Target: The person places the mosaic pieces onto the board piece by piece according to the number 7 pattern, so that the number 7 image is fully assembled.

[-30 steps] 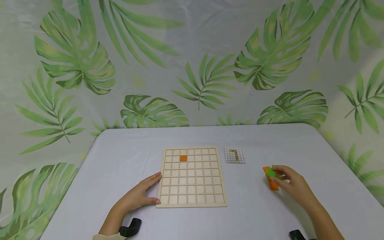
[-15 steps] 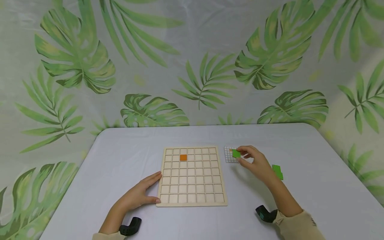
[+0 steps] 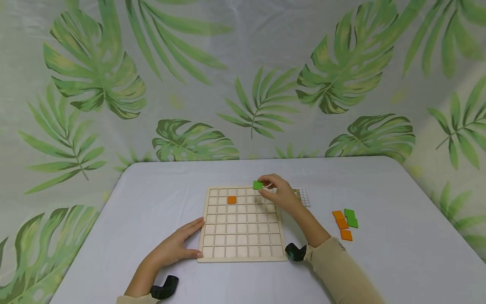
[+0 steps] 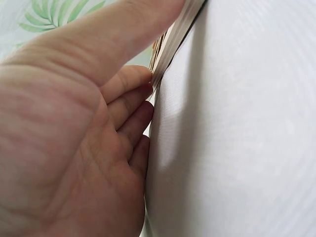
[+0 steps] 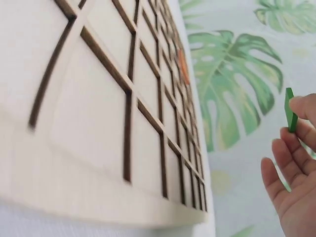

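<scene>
A wooden grid board [image 3: 231, 229] lies on the white table, with one orange square tile [image 3: 231, 199] set in a cell of its second row from the far edge. My right hand [image 3: 279, 192] pinches a green square tile [image 3: 257, 185] between thumb and fingers, held up over the board's far right part. In the right wrist view the green tile [image 5: 290, 109] is seen nearly edge-on, raised off the board. My left hand [image 3: 174, 245] rests with straight fingers against the board's left edge; the left wrist view shows its thumb and fingertips [image 4: 143, 74] at the board's side.
Right of the board lie several loose orange tiles [image 3: 341, 223] beside green tiles [image 3: 350, 214]. A small card with a printed grid pattern [image 3: 303, 195] sits behind my right wrist, partly covered. A leaf-print cloth [image 3: 258, 105] hangs beyond the table's far edge.
My right hand has picked a green tile from the loose tiles and carried it left, past the card, over the board. The left hand has stayed at the board's edge.
</scene>
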`<state>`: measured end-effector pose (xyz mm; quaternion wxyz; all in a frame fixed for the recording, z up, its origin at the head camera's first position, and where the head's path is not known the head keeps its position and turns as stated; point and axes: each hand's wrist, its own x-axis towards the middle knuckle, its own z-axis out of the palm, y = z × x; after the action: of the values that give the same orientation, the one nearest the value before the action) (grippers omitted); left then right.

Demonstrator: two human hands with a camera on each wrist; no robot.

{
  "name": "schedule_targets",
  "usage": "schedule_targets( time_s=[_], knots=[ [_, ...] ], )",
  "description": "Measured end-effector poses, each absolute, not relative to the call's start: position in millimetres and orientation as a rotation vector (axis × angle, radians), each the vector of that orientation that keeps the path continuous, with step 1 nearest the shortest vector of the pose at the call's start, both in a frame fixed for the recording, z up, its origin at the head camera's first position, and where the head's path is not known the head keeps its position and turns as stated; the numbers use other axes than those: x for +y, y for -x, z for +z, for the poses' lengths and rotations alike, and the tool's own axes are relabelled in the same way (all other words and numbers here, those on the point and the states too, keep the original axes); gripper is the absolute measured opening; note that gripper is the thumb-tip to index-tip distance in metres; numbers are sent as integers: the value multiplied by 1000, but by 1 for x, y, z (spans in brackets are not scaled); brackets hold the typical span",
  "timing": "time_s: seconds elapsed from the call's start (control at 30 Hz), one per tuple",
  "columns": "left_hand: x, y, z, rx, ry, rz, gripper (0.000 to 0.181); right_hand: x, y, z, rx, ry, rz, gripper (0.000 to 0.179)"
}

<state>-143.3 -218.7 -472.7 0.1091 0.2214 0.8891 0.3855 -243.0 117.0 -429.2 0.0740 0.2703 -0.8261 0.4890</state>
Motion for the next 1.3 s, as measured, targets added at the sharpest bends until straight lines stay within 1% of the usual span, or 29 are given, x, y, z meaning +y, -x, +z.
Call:
schedule_targets(
  time_s=[0.23,0.5,0.67,0.9,1.0,1.17,1.3],
  knots=[
    [-218,143,-472,2606,-644,1145,91,95,256,-450,-2644,-854,1453,30],
    [-217,144,-471,2606,-660,1139,91,86,261,-471,-2806,-851,1391,30],
    [-217,144,-471,2614,-656,1134,91,82,263,-473,-2827,-899,1330,29],
    [-219,143,-472,2617,-639,1135,92,78,260,-470,-2861,-883,1370,31],
    [-219,142,-472,2621,-640,1136,92,78,259,-470,-2865,-882,1373,35],
    [-219,142,-471,2609,-645,1150,92,82,258,-468,-2829,-899,1394,46],
    [-218,143,-471,2605,-643,1143,91,88,254,-460,-2789,-887,1486,53]
  ],
)
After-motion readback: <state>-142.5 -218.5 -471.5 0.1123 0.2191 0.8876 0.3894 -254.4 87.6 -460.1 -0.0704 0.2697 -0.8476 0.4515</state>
